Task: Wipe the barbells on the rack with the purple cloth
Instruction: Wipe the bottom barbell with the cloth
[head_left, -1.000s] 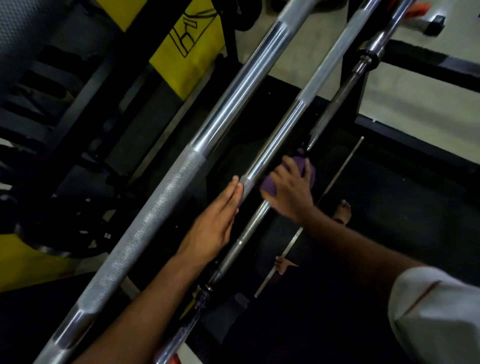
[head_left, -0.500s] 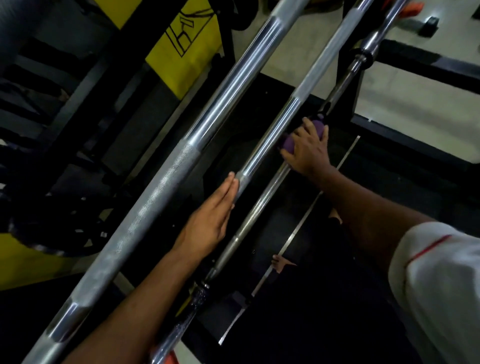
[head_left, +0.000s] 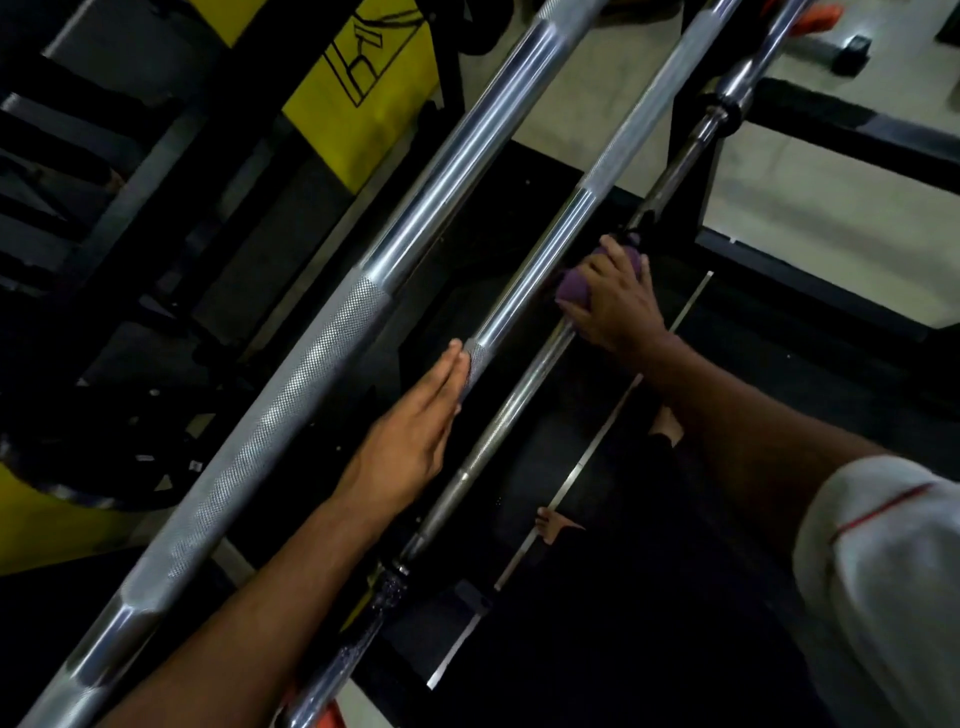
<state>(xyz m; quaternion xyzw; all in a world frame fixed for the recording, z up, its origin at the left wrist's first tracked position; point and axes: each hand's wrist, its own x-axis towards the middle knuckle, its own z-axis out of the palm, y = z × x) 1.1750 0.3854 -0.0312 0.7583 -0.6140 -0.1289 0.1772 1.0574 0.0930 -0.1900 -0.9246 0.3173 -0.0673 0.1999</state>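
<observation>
Three barbells run diagonally from the lower left of the frame to the upper right. The right hand (head_left: 615, 304) is wrapped around the thin bar (head_left: 511, 410) nearest the lower right, with the purple cloth (head_left: 574, 288) bunched under its palm and fingers, so the cloth hugs the steel all round and can be dragged along it. That sits just right of the frame's centre. The left hand (head_left: 415, 441) lies flat and open, holding nothing, its fingertips pressed against the knurled part of the middle bar (head_left: 530, 296), probably to steady that bar or brace the body (the rack itself is mostly lost in shadow). The thick bar (head_left: 322, 348) toward the upper left is untouched, so its turn likely comes later.
</observation>
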